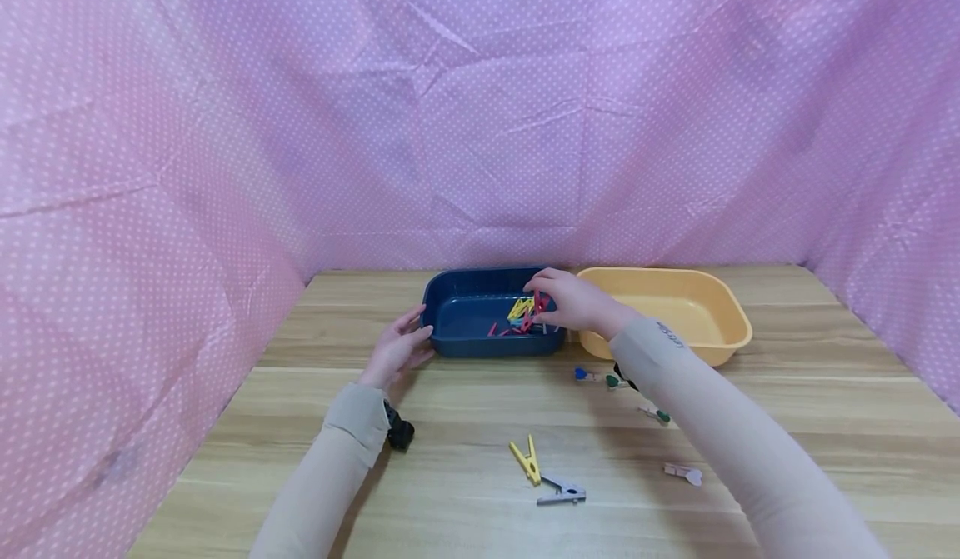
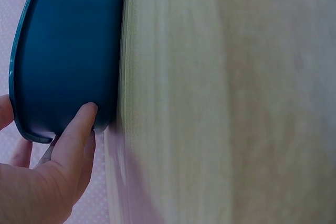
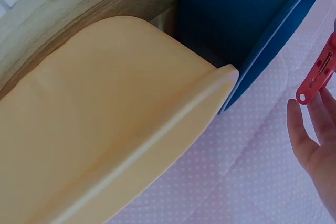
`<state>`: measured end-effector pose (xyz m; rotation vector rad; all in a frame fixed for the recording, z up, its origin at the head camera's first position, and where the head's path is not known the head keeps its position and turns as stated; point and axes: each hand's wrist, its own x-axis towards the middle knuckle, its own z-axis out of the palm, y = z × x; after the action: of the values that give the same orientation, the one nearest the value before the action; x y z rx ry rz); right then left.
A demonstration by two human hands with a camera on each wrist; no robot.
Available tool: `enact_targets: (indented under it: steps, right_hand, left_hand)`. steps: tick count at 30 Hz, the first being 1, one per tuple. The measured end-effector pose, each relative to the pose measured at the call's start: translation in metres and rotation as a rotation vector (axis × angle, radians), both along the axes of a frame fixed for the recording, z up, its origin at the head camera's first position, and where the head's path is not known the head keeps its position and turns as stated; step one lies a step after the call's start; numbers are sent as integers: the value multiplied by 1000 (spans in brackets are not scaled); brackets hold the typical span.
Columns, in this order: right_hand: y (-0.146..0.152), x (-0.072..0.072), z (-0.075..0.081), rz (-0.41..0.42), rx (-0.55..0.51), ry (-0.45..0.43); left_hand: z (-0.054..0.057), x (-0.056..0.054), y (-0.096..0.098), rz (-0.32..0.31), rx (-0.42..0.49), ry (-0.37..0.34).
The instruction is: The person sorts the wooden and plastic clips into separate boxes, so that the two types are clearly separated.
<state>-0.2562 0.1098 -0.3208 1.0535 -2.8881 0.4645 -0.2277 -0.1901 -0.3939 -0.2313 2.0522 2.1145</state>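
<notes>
Inside the dark blue tub (image 1: 450, 345) lies a pile of small plastic clothespins: yellow (image 1: 519, 309), red and a bit of light blue. Over the tub's right end my right hand (image 1: 573, 299) pinches a red clothespin (image 3: 319, 69) between thumb and fingers, held upright above the others. My left hand (image 1: 397, 346) is at the tub's left end, its fingers extended. In the left wrist view, a straight digit (image 2: 79, 124) lies against the blue outer wall and another fingertip is at the rim.
A yellow tub (image 1: 738, 344) stands against the blue one's right. In front lie wooden clothespins with blue (image 1: 581, 374), green (image 1: 613, 381) and pale hearts (image 1: 693, 477). Nearer are a yellow clothespin (image 1: 527, 461) and a grey one (image 1: 562, 492). Dotted pink cloth (image 1: 480, 167) hangs behind the table.
</notes>
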Motion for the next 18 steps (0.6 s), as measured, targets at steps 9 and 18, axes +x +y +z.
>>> enact_targets:
  steps: [9, 18]
  right_hand:
    - [-5, -6, -6, -47, 0, -33]
    - [-9, -14, -16, -60, -16, -66]
  left_hand:
    - [0, 2, 1, 2, -11, -2]
    - [0, 3, 1, 5, -15, -3]
